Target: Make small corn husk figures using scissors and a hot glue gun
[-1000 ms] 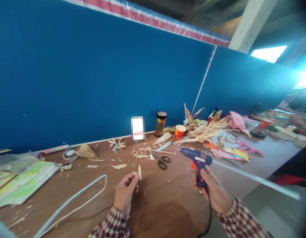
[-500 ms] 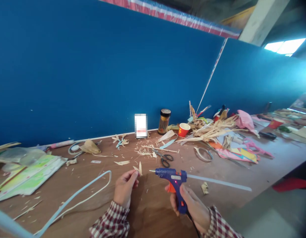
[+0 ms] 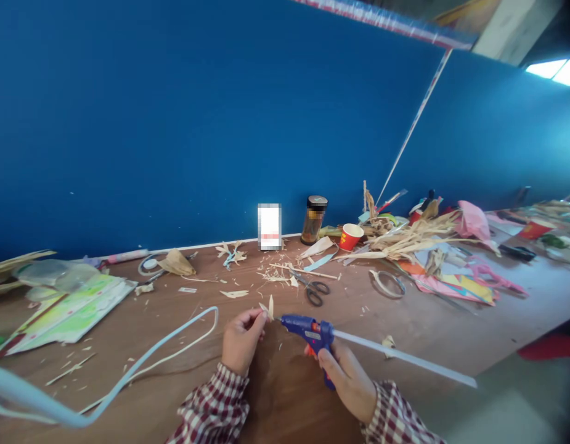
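Between the thumb and fingers of my left hand (image 3: 243,341) are small pale pieces of dried husk (image 3: 271,306), pointed and upright like petals. My right hand (image 3: 347,373) is wrapped round the handle of a blue glue gun (image 3: 305,330) with an orange trigger. Its nozzle points left and is at the base of the husk pieces; whether it touches them I cannot tell. A long translucent glue stick (image 3: 405,356) sticks out of the gun's back end. Black-handled scissors (image 3: 316,291) lie on the table just beyond the gun.
Husk scraps (image 3: 278,273) litter the brown table (image 3: 174,394). A jar with a black lid (image 3: 314,222) and a red paper cup (image 3: 350,237) stand near the blue partition (image 3: 174,123). Dried husks (image 3: 409,237) pile up at right. A pale blue tube (image 3: 146,364) curves at left.
My right hand has brought the glue gun left and tilted it, so its nozzle is now at the husk pieces. My left hand still pinches them. The camera view has shifted slightly.
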Action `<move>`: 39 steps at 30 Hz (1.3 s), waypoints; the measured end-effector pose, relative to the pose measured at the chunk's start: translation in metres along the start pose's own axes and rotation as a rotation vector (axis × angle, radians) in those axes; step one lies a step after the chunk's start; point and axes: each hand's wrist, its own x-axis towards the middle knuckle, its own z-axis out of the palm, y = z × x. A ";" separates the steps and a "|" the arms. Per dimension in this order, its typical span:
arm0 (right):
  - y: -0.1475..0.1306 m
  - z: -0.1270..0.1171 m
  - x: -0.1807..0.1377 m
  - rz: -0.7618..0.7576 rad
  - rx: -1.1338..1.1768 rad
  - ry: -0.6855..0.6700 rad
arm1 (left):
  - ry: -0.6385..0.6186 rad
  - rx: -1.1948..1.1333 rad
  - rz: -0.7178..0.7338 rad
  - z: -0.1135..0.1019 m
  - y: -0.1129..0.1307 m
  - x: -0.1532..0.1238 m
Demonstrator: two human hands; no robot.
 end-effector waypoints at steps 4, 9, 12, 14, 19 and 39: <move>-0.002 0.000 0.002 -0.030 -0.035 0.003 | -0.017 0.075 0.032 -0.001 -0.002 -0.001; -0.012 -0.001 0.004 -0.098 -0.041 -0.021 | -0.035 0.090 0.026 0.000 -0.001 -0.002; -0.019 -0.002 0.005 -0.128 -0.041 -0.034 | -0.026 0.096 0.014 0.001 0.002 -0.002; -0.022 -0.002 0.005 -0.137 -0.031 -0.011 | -0.023 0.100 0.002 0.001 0.003 -0.002; -0.020 -0.003 0.005 -0.145 -0.069 0.024 | -0.026 0.113 0.015 0.001 0.004 -0.003; -0.011 -0.001 0.006 -0.149 -0.095 0.007 | -0.018 0.128 0.010 0.003 0.007 -0.005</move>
